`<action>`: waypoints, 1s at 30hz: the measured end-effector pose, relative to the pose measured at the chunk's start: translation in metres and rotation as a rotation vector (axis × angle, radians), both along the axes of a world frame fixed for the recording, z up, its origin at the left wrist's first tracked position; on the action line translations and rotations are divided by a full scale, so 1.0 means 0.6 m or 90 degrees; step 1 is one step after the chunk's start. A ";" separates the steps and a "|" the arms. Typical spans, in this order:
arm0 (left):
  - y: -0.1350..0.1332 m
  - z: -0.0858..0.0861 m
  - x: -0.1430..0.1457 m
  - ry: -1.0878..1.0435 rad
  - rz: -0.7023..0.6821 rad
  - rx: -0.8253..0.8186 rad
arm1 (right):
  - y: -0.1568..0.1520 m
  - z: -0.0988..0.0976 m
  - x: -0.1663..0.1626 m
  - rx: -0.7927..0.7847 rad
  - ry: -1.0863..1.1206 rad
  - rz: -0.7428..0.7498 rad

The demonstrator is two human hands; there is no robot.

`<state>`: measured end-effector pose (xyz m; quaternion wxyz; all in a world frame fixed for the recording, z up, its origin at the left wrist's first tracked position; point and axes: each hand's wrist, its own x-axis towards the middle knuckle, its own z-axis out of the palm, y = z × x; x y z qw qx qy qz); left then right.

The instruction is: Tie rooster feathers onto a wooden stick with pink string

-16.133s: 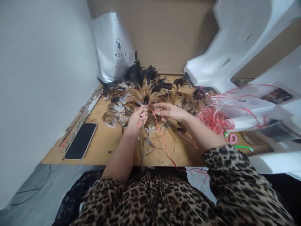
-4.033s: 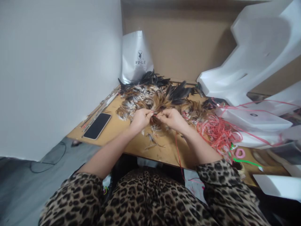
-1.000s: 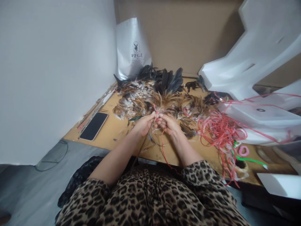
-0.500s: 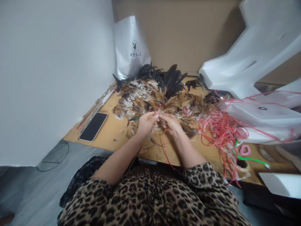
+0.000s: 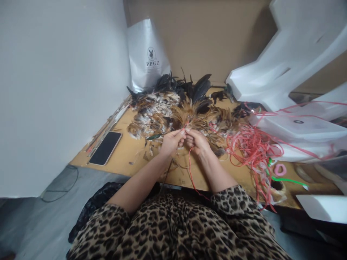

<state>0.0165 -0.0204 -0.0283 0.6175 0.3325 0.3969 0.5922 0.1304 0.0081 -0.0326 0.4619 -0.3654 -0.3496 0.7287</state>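
My left hand (image 5: 172, 141) is closed in a pinch at the base of a bunch of brown feathers (image 5: 184, 112), which fans out beyond the fingertips. Right against it, my right hand (image 5: 198, 143) has thumb and forefinger pinched, with the other fingers curled in. A thin red string (image 5: 190, 170) hangs from my right hand down past the table's front edge; some red also shows at the feathers' base. The fingers hide exactly where string and quills meet. Behind both hands lies a heap of brown and whitish feathers (image 5: 155, 106).
Long black feathers (image 5: 202, 88) lie at the back, before a silver-white bag (image 5: 148, 59). A phone (image 5: 105, 148) rests on the table (image 5: 130, 148) at left. Tangled red string (image 5: 249, 148), a pink ring (image 5: 280, 169) and white moulded plastic (image 5: 271, 72) occupy the right side.
The feather bunch now stands more upright and spread above the fingertips. My hands stay together in nearly the same place; the view has shifted slightly.
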 end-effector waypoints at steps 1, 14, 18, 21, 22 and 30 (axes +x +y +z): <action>0.002 0.000 0.000 -0.009 -0.003 -0.005 | 0.001 0.000 0.001 0.008 -0.017 0.002; 0.063 0.005 -0.016 -0.163 -0.047 -0.180 | -0.026 0.008 0.082 0.253 -0.485 -0.072; 0.083 -0.003 -0.035 -0.258 -0.087 -0.239 | -0.066 0.038 0.151 0.270 -0.506 0.210; 0.090 -0.004 -0.049 -0.315 -0.110 -0.262 | -0.081 0.052 0.199 0.284 -0.529 0.292; 0.090 -0.003 -0.052 -0.325 -0.114 -0.265 | -0.081 0.052 0.211 0.271 -0.550 0.251; 0.082 0.001 -0.055 -0.333 -0.104 -0.262 | -0.037 0.019 0.239 0.261 -0.847 -0.043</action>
